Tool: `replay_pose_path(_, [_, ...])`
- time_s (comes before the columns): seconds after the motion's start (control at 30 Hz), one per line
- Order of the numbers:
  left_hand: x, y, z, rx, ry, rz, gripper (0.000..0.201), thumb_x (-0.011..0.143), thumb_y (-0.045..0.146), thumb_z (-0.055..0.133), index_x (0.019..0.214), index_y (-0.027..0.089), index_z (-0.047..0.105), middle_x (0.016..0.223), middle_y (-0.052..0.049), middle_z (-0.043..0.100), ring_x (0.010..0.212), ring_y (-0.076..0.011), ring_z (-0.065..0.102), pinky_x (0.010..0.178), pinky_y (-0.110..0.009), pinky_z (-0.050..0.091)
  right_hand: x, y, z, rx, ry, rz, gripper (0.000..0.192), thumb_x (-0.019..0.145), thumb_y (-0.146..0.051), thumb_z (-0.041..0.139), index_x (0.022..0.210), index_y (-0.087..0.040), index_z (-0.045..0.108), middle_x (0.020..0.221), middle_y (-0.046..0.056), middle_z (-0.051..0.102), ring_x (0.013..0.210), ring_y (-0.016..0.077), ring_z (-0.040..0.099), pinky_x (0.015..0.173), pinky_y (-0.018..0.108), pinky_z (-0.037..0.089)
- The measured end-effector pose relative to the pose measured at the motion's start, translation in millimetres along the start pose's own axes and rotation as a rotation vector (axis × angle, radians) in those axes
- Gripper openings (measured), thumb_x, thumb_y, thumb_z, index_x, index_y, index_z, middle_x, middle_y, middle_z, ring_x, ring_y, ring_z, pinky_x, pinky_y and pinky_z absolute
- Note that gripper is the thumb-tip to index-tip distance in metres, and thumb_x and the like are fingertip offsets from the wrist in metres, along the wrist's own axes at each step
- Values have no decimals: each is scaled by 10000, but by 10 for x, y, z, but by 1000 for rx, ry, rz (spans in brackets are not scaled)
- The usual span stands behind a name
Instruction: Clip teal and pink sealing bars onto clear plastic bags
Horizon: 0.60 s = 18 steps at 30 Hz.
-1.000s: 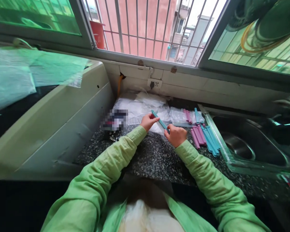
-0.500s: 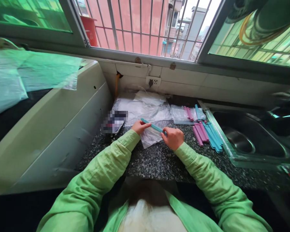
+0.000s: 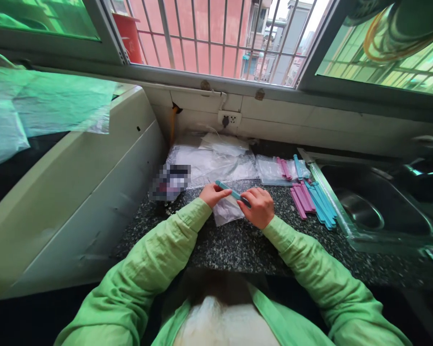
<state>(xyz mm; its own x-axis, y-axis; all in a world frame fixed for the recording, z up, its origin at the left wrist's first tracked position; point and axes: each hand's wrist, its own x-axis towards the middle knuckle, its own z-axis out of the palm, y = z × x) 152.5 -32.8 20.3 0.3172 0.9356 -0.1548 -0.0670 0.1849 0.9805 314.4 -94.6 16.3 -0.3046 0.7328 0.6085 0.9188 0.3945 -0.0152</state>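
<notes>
Teal sealing clip (image 3: 232, 193) sits between your two hands, near the middle of the worktop (image 3: 234, 240), lying across the top of a small clear bag (image 3: 226, 211). Your left hand (image 3: 211, 194) pinches one end and your right hand (image 3: 259, 206) closes on the other, likely to keep it level on the bag's mouth. Your right fingers hide that end, and whether the clip is latched can't be made out.
</notes>
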Motion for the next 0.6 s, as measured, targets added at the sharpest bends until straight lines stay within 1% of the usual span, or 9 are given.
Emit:
replay_pose_path(0.27, [29,-71,-21,85,-37,19,398,367,449,753,496,131,552,452,46,504,481,-67,409,518,-231,328,-29,-3,24,-4,-8,-7,193,791,-346,518,720,-185,598,709,22,588,719,151,450,667,282,271])
replay_pose_path(0.5, [20,-49,-1,114,-41,25,393,388,446,739,503,131,534,472,44,487,494,-70,403,519,-230,320,-32,-26,10,-10,-33,-1,198,788,-334,506,691,-184,591,689,21,588,710,150,457,668,281,272])
replay_pose_path(0.6, [-3,-20,9,164,-34,49,383,416,448,725,504,136,520,476,48,464,503,-72,392,517,-229,315,-37,-31,1,-14,-35,0,201,786,-334,505,681,-185,590,683,20,587,706,149,459,664,281,269])
